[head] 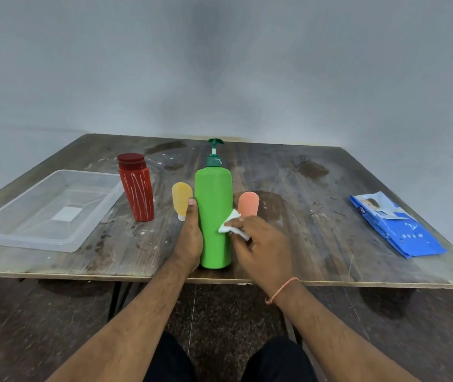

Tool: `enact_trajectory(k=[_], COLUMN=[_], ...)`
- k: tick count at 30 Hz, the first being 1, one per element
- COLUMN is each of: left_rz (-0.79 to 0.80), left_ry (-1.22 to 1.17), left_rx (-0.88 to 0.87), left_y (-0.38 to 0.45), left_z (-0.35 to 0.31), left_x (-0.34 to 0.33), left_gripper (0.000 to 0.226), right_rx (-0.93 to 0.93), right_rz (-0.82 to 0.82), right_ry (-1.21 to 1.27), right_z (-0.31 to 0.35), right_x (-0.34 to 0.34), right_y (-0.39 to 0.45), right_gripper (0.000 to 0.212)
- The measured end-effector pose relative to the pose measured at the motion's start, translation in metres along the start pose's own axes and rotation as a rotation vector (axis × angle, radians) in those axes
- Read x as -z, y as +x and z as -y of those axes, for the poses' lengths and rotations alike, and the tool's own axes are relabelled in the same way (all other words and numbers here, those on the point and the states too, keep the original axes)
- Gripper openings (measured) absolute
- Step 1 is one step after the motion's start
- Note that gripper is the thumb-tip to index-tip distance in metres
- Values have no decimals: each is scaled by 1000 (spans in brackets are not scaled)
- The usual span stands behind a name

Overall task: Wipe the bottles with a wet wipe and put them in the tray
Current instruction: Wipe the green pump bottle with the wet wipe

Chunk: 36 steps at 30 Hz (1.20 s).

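Green bottle [213, 216] upright | left hand [189, 238] grips it | right hand [258, 244] pinches wipe [229, 224] against it

Green pump bottle [213, 216], white-streaked red bottle [136, 188], blue wipes pack [396, 230].

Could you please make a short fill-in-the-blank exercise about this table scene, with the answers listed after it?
1. The left hand steadies the ____ pump bottle.
2. The right hand presses a white ____ against it.
3. The clear tray holds ____ bottles.
4. The blue wipes pack lies on the person's ____ side.

Answers: green; wipe; no; right
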<state>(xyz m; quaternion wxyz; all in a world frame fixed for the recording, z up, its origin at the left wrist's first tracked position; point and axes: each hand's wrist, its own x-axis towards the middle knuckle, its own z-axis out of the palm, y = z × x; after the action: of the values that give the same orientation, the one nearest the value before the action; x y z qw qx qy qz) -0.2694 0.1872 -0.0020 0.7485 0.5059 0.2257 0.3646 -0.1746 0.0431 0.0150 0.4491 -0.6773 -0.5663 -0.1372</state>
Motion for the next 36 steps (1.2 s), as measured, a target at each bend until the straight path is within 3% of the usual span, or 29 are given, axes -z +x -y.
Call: enact_trajectory(k=[6, 12, 29, 32, 36], left_rz=[18, 119, 37, 51, 48], left_ry=[-37, -73, -17, 5, 37], left_rx=[11, 22, -31, -20, -21], left_y=[-1, 3, -6, -5, -4], left_z=[-1, 3, 0, 0, 2], left_x=[0, 4, -2, 0, 3], left_gripper=[76, 98, 65, 66, 87], right_rx=[77, 147, 59, -19, -82], right_rz=[8, 97, -170, -238, -241], right_ry=[-45, -101, -54, 7, 8], right_z=[10, 5, 29, 31, 31], right_x=[0, -2, 1, 1, 1], right_y=[0, -36, 71, 88, 95], right_gripper=[25, 19, 18, 17, 17])
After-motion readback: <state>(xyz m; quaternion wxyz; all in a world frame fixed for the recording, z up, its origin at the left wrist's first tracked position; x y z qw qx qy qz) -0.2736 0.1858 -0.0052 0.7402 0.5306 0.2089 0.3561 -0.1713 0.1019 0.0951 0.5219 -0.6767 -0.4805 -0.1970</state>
